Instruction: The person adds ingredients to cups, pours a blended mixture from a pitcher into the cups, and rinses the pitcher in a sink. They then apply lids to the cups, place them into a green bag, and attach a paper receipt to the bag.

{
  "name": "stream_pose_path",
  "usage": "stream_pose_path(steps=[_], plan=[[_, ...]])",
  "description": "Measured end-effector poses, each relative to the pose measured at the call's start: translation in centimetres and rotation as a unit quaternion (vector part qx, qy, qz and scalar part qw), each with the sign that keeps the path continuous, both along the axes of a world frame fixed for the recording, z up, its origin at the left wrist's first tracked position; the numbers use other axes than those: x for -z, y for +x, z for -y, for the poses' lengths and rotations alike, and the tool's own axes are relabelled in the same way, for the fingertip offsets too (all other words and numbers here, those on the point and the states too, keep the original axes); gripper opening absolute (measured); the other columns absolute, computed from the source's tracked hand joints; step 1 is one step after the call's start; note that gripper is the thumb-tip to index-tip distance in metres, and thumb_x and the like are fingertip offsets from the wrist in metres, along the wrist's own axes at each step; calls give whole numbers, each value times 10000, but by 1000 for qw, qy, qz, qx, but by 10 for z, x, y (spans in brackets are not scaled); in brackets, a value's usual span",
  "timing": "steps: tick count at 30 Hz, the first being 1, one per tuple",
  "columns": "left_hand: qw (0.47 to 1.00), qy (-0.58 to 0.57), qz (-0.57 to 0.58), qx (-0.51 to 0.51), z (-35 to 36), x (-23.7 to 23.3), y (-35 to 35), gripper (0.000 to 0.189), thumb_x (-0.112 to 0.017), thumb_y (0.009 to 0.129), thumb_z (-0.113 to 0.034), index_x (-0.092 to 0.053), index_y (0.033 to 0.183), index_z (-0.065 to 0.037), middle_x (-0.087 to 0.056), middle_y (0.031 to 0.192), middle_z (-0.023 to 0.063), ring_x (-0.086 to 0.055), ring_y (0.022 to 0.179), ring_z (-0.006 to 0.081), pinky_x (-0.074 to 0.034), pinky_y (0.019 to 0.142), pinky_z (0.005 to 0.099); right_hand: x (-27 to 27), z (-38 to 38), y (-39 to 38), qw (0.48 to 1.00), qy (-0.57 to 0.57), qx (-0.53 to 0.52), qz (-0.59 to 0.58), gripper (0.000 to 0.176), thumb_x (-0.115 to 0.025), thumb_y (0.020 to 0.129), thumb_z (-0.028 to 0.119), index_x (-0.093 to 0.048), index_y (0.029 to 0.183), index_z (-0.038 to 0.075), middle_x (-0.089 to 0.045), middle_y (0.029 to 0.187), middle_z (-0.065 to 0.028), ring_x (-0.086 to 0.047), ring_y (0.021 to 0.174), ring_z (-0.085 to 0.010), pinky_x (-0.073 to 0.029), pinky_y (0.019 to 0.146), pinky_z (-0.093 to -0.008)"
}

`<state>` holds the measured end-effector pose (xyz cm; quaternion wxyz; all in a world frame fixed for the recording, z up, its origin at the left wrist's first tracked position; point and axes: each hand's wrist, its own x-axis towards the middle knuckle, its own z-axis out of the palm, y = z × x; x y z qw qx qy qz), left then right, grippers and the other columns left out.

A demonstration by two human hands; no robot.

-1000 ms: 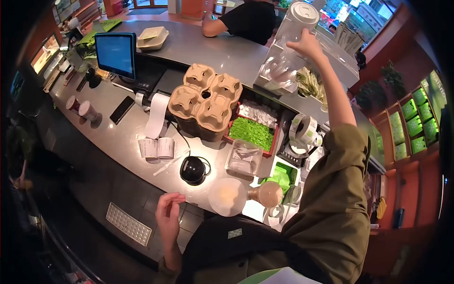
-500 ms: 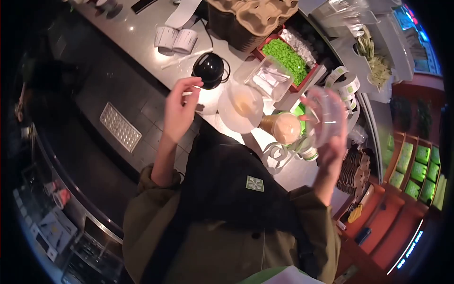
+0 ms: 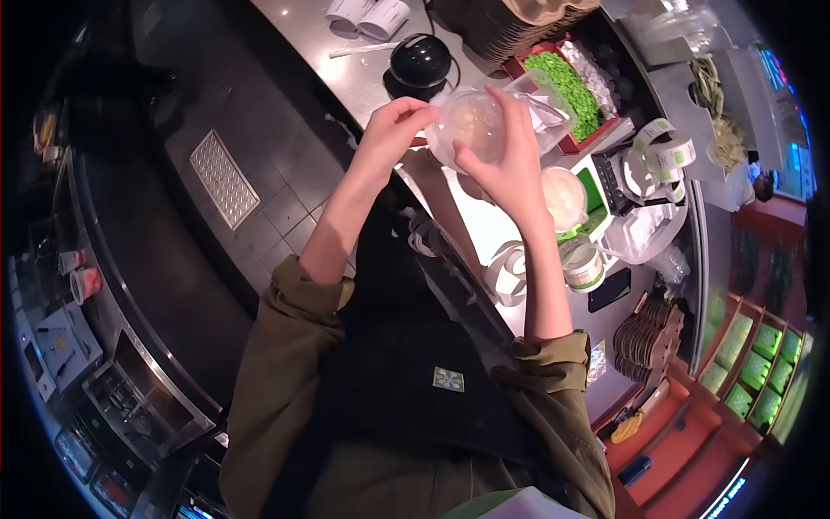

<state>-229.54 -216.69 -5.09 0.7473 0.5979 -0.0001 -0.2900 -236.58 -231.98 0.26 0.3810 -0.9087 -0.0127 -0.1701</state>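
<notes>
Bridging left grip [image 3: 393, 130], right grip [image 3: 512, 164]: lid [image 3: 471, 119]

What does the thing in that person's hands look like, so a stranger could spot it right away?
Follow the long grey counter to the red tray of green and white bits. Just beside it, the left hand and right hand hold a clear plastic cup. Unlike the black dome and the white-topped cup nearby, it is see-through, pale orange inside.

Grey counter [image 3: 367, 82], black dome [image 3: 421, 60], perhaps receipt rolls [image 3: 370, 12]
</notes>
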Motion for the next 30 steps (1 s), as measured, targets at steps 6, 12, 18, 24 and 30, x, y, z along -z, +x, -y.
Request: stream_pose_path(steps=[6,12,18,24,30], plan=[[998,-47,-22,20,-9,-2,-9,172,-575,871,-180,-582,985,-52,-590,954,20,-553,916,96,-468,762,272,1,0,2,999,-40,-15,-15,644,-684,625,141,-431,1201,4,-477,1127,-182,-494,1038,-340,-413,888,-394],[994,-88,-57,22,-5,7,-5,156,-564,874,-155,-566,960,-26,-608,866,31,-582,801,94,-470,728,233,3,-6,0,999,-43,-14,-24,663,-675,607,100,-421,1212,5,-471,1160,-179,-476,1086,-340,-388,934,-395],[992,-100,-54,56,-2,10,5,149,-551,881,-150,-559,953,-20,-610,847,30,-585,789,87,-470,706,229,1,-10,-2,998,-59,34,-15,680,-663,582,62,-423,1216,4,-464,1188,-176,-466,1117,-328,-373,959,-394],[985,-136,-74,70,-4,15,8,170,-551,889,-168,-562,966,-17,-606,828,16,-573,765,71,-463,714,220,8,-14,5,997,-46,40,-40,711,-735,578,117,-432,1211,7,-474,1171,-162,-490,1089,-307,-390,941,-376],[979,-177,-56,86,-6,20,7,183,-562,885,-163,-559,990,-14,-593,844,9,-558,794,67,-454,726,217,25,-11,8,996,-26,80,-10,721,-791,559,170,-471,1183,5,-518,1114,-138,-538,1018,-271,-430,894,-354]])
